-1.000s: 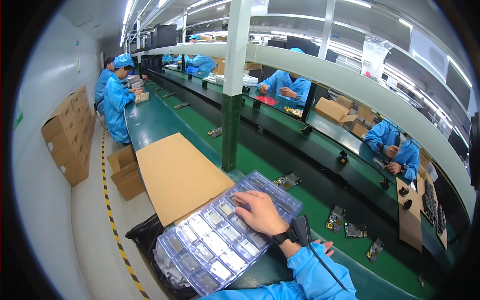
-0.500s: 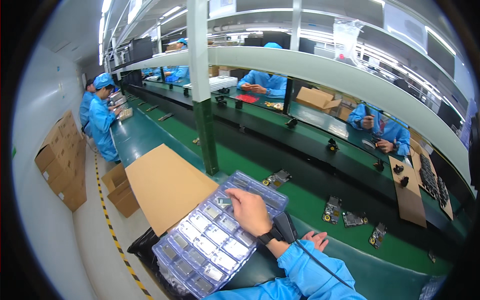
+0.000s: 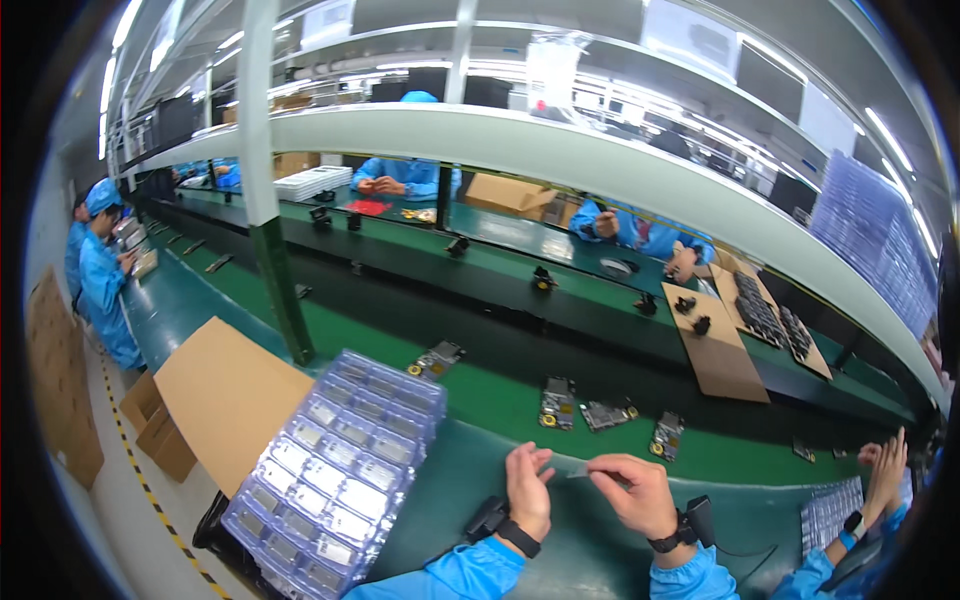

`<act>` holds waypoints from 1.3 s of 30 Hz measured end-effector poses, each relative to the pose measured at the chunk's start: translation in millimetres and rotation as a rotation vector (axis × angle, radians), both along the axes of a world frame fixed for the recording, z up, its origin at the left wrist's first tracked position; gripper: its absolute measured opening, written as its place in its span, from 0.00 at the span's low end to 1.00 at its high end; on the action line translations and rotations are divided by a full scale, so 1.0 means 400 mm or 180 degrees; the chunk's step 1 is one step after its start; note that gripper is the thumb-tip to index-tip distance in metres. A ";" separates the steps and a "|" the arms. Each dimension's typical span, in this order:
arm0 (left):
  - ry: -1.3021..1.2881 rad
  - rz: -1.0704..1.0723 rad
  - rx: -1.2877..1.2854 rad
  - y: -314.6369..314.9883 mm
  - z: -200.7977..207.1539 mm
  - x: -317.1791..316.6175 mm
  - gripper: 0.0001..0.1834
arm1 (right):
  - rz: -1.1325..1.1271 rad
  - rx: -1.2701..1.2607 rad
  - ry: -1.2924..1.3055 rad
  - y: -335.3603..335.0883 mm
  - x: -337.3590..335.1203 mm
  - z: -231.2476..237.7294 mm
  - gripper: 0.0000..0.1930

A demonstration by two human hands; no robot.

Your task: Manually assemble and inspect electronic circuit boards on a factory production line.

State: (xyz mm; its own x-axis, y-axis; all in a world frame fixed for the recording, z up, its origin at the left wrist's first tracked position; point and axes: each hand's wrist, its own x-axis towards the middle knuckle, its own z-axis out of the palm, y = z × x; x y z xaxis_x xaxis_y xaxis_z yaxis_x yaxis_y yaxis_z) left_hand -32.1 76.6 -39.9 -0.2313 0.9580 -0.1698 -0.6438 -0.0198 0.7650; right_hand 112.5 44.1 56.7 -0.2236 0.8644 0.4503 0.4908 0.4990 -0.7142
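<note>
In front of me, over the green bench, my right hand (image 3: 635, 492) pinches one end of a small, thin, see-through piece (image 3: 572, 466). My left hand (image 3: 528, 490) has its fingers curled at the other end of that piece. Its exact kind is too small to make out. To the left of my hands lies a clear plastic blister tray (image 3: 345, 470), tilted, with rows of pockets holding flat silvery rectangular parts. Beyond my hands, several circuit boards (image 3: 557, 403) with yellow ring parts rest on the green strip.
A cardboard sheet (image 3: 235, 400) juts out left of the tray. A post (image 3: 268, 200) rises from the bench, and a shelf beam (image 3: 560, 135) spans above. At right, another person's hands (image 3: 884, 472) are near a second clear tray (image 3: 832, 512). Co-workers sit opposite and far left.
My right hand has left the blister tray, where it held a small flat rectangular part, and now meets my left hand over the bench. The view has swung to the right.
</note>
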 end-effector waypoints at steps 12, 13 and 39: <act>0.4292 -0.0018 0.1581 -0.006 -0.005 0.071 0.17 | -0.0165 0.0219 -0.0377 -0.192 0.305 -0.201 0.08; 0.4499 -0.0026 0.1658 0.015 -0.006 0.070 0.18 | -0.0216 0.0237 -0.0327 -0.194 0.307 -0.206 0.08; 0.1125 -0.0101 0.0798 0.036 0.053 0.005 0.14 | -0.0467 0.0558 -0.0448 -0.208 0.335 -0.166 0.09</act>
State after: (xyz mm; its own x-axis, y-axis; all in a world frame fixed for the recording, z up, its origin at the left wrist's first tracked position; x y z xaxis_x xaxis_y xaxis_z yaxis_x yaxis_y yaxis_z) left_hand -30.3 90.9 -18.7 -0.2031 0.9671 0.1534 -0.3464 -0.2175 0.9125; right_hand 246.5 -39.2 -9.5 -0.1725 0.8038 0.5694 0.6554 0.5252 -0.5428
